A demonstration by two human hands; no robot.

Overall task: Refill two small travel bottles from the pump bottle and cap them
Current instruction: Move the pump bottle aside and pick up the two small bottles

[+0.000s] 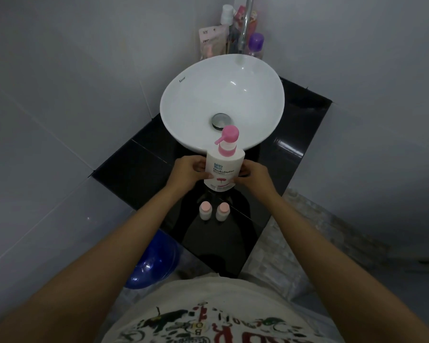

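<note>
Standing at the counter, a person is holding the pump bottle (223, 167) upright between both hands, just in front of the white basin (183, 112). The left hand (187, 173) is wrapping its fingers around the bottle's left side, and the right hand (254, 174) is doing the same on the right side, so both are gripping the body of the bottle. The pink pump head (229, 136) is pointing its nozzle to the left. I cannot tell if the bottle is resting on the black counter (139, 167) or is lifted a little above it.

The two travel bottles are standing side by side near the front edge of the counter, the left travel bottle (205, 211) and the right travel bottle (222, 211), both nearer to the person than the pump bottle. Both are wearing their pink caps, so I am judging that the task is only at its beginning: the pump bottle is being placed, and no filling is done yet. The next move is probably calling for one hand to leave the pump bottle and unscrew a cap.

Behind the basin, a tap (245, 23) and some toiletries (215, 38) are crowding the corner. A blue bucket (154, 258) is sitting on the floor at the left. Nothing is lying between the hands and the small bottles.
</note>
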